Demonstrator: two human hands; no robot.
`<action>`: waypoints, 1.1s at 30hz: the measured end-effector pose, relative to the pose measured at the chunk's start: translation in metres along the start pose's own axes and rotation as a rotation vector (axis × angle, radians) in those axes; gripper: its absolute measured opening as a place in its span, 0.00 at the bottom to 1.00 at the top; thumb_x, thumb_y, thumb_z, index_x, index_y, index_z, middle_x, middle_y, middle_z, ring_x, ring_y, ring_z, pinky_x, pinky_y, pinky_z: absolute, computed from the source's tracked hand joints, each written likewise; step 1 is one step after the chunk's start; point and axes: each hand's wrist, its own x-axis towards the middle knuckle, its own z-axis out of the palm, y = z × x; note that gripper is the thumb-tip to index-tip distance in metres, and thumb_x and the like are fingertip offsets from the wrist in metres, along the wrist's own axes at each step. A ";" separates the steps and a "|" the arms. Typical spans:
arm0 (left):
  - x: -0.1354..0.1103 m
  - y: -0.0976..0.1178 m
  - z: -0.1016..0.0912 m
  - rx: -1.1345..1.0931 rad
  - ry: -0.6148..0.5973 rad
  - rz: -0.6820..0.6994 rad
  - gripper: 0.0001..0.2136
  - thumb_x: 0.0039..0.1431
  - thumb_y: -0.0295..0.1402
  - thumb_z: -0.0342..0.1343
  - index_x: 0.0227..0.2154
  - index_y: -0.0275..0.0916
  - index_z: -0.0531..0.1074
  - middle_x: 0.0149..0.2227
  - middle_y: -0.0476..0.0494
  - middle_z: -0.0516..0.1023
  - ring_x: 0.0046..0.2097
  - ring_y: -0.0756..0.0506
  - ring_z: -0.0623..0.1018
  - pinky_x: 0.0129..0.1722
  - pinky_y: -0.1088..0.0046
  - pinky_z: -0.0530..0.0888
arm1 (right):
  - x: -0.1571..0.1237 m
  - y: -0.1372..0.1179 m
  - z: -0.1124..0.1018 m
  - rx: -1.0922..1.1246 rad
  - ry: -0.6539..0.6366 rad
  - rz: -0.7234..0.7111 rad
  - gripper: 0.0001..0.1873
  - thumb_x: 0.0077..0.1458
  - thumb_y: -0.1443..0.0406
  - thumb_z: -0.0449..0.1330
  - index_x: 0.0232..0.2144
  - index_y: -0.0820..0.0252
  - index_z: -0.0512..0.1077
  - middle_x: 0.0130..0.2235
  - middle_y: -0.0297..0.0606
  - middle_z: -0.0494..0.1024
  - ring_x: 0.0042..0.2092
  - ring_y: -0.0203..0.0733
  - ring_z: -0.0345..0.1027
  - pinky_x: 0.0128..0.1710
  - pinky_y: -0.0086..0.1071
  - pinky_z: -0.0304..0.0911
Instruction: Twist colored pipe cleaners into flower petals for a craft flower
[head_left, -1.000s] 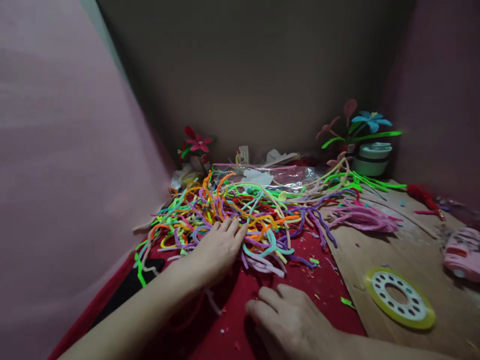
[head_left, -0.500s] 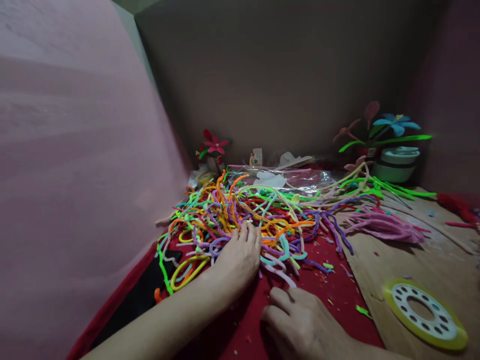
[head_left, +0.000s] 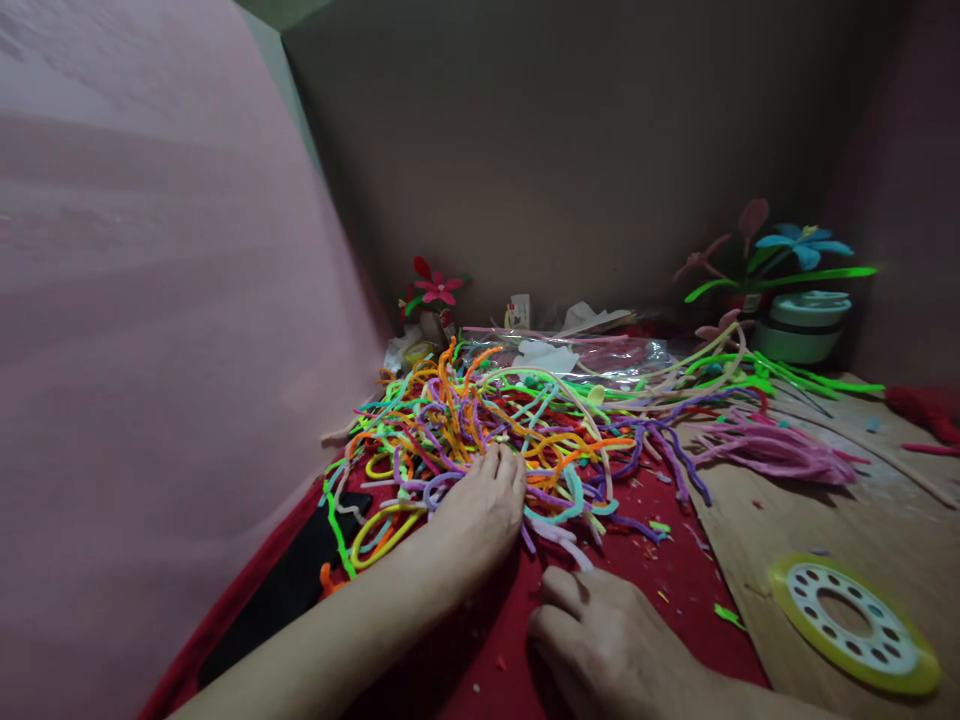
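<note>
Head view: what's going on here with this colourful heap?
A person's left hand is at the near side of a tangled heap of fuzzy stems. The right hand, fingers curled, is low over the red cloth; whether it grips anything is hidden. To the right, a pink bundle and a tape roll lie on a brown board.
</note>
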 end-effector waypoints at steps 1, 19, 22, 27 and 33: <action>0.000 -0.001 0.000 -0.006 0.000 0.002 0.22 0.58 0.22 0.37 0.55 0.21 0.58 0.55 0.23 0.63 0.58 0.35 0.63 0.53 0.57 0.66 | 0.000 0.000 0.000 0.007 -0.001 0.004 0.07 0.45 0.75 0.54 0.23 0.59 0.65 0.26 0.34 0.69 0.25 0.35 0.57 0.23 0.32 0.44; -0.006 0.011 0.002 -0.052 0.047 -0.113 0.20 0.59 0.23 0.40 0.53 0.23 0.61 0.54 0.22 0.64 0.56 0.36 0.65 0.51 0.59 0.66 | 0.024 -0.013 -0.045 0.370 0.117 0.026 0.12 0.53 0.75 0.49 0.31 0.66 0.72 0.28 0.41 0.72 0.30 0.35 0.64 0.27 0.26 0.58; -0.010 0.017 0.006 -0.044 0.072 -0.125 0.19 0.59 0.23 0.39 0.52 0.27 0.63 0.52 0.27 0.67 0.54 0.38 0.67 0.52 0.59 0.65 | 0.055 -0.001 -0.064 0.437 0.166 0.235 0.10 0.53 0.74 0.51 0.29 0.65 0.72 0.30 0.40 0.74 0.33 0.34 0.67 0.33 0.24 0.61; -0.014 0.027 0.009 -0.026 0.088 -0.136 0.19 0.56 0.22 0.40 0.50 0.22 0.65 0.49 0.23 0.68 0.52 0.35 0.68 0.46 0.58 0.68 | 0.114 0.046 -0.042 0.176 -0.162 0.565 0.12 0.48 0.74 0.54 0.30 0.62 0.77 0.31 0.38 0.79 0.33 0.38 0.71 0.34 0.27 0.61; -0.015 0.028 0.009 -0.097 0.135 -0.131 0.18 0.55 0.21 0.40 0.46 0.26 0.68 0.48 0.25 0.68 0.50 0.35 0.69 0.45 0.57 0.69 | 0.136 0.070 0.004 -0.084 -0.381 0.428 0.15 0.48 0.71 0.54 0.35 0.58 0.77 0.34 0.40 0.79 0.36 0.41 0.71 0.34 0.27 0.59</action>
